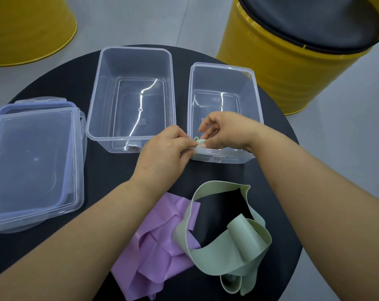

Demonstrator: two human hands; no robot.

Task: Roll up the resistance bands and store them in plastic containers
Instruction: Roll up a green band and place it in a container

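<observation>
A pale green resistance band point(232, 244) lies in loose loops on the round black table point(93, 170), and its far end is wound into a small roll point(199, 141) at the near rim of the smaller clear container point(222, 101). My left hand point(164, 153) and my right hand point(223, 131) both pinch that roll between fingertips and thumb. A purple band point(158, 246) lies crumpled under and left of the green one. The larger clear container point(132, 98) stands open to the left; both containers hold nothing.
Two clear lids with blue seals point(32, 161) are stacked at the table's left edge. A yellow drum stool with a black seat point(292, 46) stands at the back right, and another yellow drum point(30, 29) at the back left.
</observation>
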